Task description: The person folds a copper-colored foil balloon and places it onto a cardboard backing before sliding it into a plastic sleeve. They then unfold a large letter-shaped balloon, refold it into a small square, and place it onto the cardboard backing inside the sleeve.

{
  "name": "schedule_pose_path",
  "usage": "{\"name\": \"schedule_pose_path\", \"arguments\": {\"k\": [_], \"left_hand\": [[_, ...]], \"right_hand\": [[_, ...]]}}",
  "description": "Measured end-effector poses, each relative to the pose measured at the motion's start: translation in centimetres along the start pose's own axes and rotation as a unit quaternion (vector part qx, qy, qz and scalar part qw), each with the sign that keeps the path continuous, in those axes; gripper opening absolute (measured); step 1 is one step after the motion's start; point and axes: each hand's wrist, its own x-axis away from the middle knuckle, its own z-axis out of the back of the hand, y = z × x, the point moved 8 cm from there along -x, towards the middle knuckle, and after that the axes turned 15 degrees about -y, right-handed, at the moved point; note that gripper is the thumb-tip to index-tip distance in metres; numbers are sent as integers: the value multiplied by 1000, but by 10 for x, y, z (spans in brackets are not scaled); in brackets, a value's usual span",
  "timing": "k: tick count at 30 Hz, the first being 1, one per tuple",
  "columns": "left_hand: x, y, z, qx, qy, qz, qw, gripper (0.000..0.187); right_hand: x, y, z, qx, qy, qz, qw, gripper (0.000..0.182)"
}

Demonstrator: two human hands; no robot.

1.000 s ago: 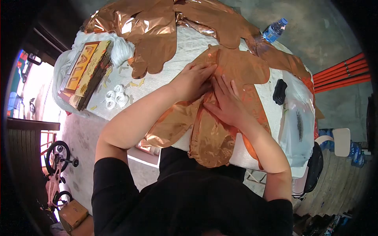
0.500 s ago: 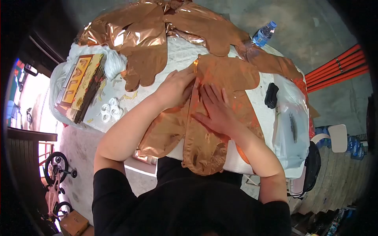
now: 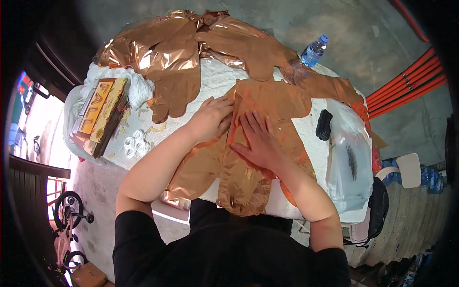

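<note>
- Since a second ago the left hand (image 3: 210, 117) has drawn back along the fold of the foil balloon (image 3: 267, 103); its fingers are now curled, pressing the crease
- The right hand (image 3: 256, 141) stays spread flat on the foil, holding it on the counter (image 3: 215, 76)
- Judgement: the fold is being flattened; the balloon lies mid-counter, its lower end hanging over the near edge
- Left fingertips are hidden in the crease; whether they pinch the foil cannot be told
- The bag (image 3: 351, 162) contents are unclear

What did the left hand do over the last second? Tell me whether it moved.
Yes. The left hand slid along the foil balloon toward the person, off its top edge; the right hand barely shifted.
</note>
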Motion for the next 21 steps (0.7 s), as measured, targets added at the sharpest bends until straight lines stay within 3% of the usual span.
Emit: {"name": "schedule_pose_path", "arguments": {"k": [9, 11, 15, 17, 21], "left_hand": [[2, 10, 20, 6, 33, -47, 998, 36], [-1, -10, 21, 207, -31, 57, 976, 34], [3, -18, 34, 145, 51, 17, 988, 29], [7, -5, 38, 97, 91, -72, 989, 24], [-6, -1, 38, 106, 62, -45, 991, 22]], "right_hand": [[-4, 4, -3, 27, 17, 0, 1000, 82], [-3, 4, -2, 20, 22, 0, 1000, 82], [-2, 4, -2, 5, 32, 1, 999, 83], [-1, 5, -3, -1, 31, 2, 1000, 83], [-2, 7, -3, -9, 43, 5, 999, 83]]}}
